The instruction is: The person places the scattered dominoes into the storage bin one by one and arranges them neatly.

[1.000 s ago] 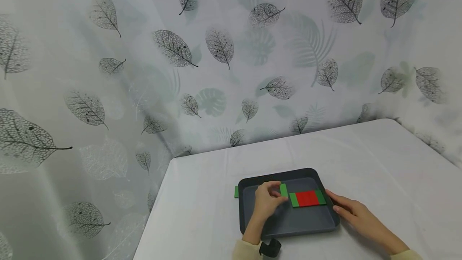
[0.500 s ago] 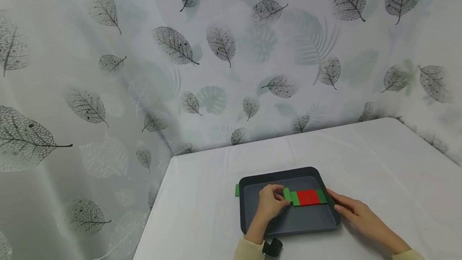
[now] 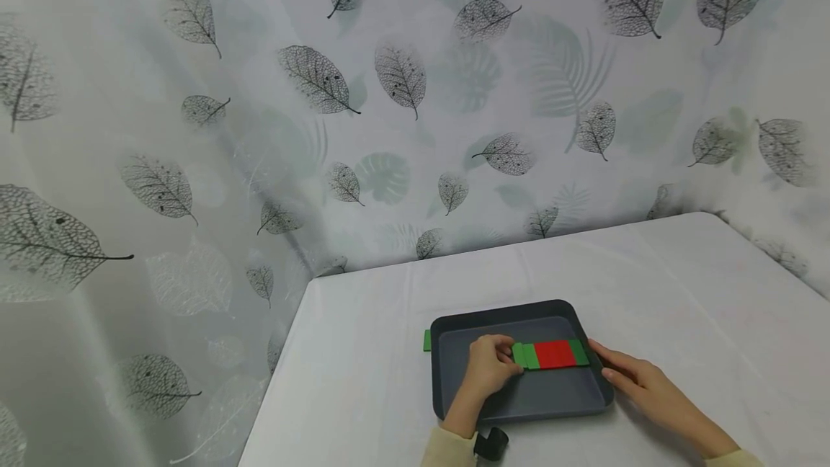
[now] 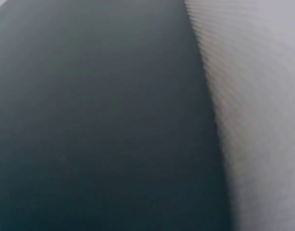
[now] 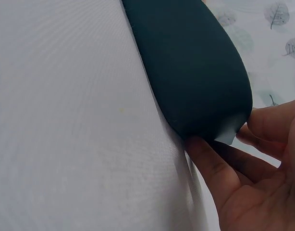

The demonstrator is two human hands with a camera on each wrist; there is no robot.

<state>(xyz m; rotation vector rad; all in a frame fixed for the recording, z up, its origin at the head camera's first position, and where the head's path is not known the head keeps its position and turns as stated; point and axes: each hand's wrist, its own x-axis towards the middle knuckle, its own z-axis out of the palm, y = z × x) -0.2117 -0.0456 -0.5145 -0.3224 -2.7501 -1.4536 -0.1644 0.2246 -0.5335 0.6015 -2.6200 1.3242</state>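
Note:
In the head view, my left hand (image 3: 491, 364) is inside a dark grey rectangular tray (image 3: 538, 402), pinching a small flat green piece (image 3: 518, 354) between thumb and fingers. That piece touches, or nearly touches, the left end of a row on the tray floor. The row has a green strip (image 3: 531, 356), a red block (image 3: 554, 354) and another green strip (image 3: 579, 352). My right hand (image 3: 645, 384) holds the tray's right side. The right wrist view shows its thumb and fingers (image 5: 217, 166) against the tray's outer wall (image 5: 190, 72). Only tray wall and cloth show in the left wrist view.
Outside the tray's left wall lies another green piece (image 3: 427, 340), partly hidden by the tray. A white cloth (image 3: 363, 380) covers the table. Leaf-patterned curtains (image 3: 415, 150) hang behind and to the left. A black device (image 3: 493, 444) is strapped at the left wrist.
My left hand has moved slightly right and lowered the green piece from above the tray floor to the left end of the row. The right hand stays at the tray's side.

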